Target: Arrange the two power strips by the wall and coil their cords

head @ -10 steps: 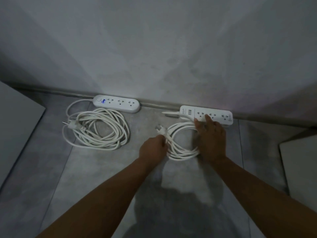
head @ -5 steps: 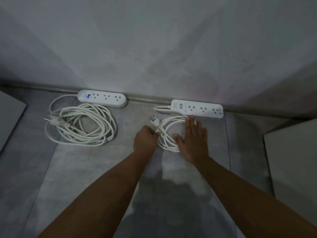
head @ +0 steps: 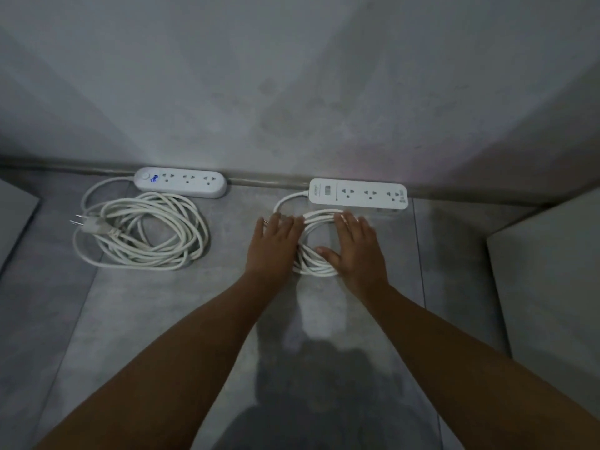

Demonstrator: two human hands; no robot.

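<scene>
Two white power strips lie along the base of the wall. The rounded left strip [head: 180, 182] has its long cord [head: 152, 237] coiled loosely in front of it, plug [head: 92, 225] pointing left. The rectangular right strip [head: 357, 193] has a smaller coiled cord [head: 314, 245] in front of it. My left hand [head: 276, 241] lies flat on the left side of that small coil, fingers spread. My right hand [head: 355, 246] lies flat on its right side, thumb across the loops. Both palms hide parts of the coil and its plug.
The floor is grey tile [head: 146, 319] meeting a grey wall [head: 292, 92]. A pale slab or panel [head: 552, 287] rises at the right, and another grey panel edge [head: 16, 222] shows at the far left. My shadow falls on the floor near the bottom.
My left hand has gone from gripping the cord near the plug to lying flat on the coil. My right hand shifted slightly to the coil's right side. The view moved closer.
</scene>
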